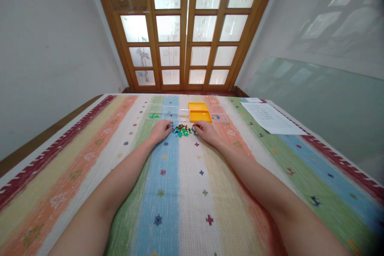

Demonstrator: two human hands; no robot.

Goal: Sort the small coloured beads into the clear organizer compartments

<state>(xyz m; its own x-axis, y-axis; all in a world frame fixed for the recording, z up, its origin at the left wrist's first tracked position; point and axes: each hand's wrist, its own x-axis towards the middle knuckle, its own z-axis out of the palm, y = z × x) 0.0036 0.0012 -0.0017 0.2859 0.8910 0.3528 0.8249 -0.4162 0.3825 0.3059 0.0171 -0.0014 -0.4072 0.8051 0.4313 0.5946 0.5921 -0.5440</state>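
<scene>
A pile of tiny coloured pieces [181, 130] in green, blue, yellow and dark brown lies on the striped tablecloth [168, 192]. At the pile's left edge is my left hand [160, 131], its fingers curled and the thumb close to them. My right hand [205, 130] is at the right edge, with thumb and finger pinched together. Anything between the fingertips of either hand is too small to make out. Behind the pile stand a clear box with green pieces [154, 116], a clear box with a yellow piece [184, 117], an opened orange box [200, 117] and a clear box with blue pieces [216, 117].
White paper sheets [270, 118] with writing lie on the right side of the table. A glass-like panel [324, 104] leans by the right wall. Wooden doors with glass panes [186, 28] rise beyond the table's far edge.
</scene>
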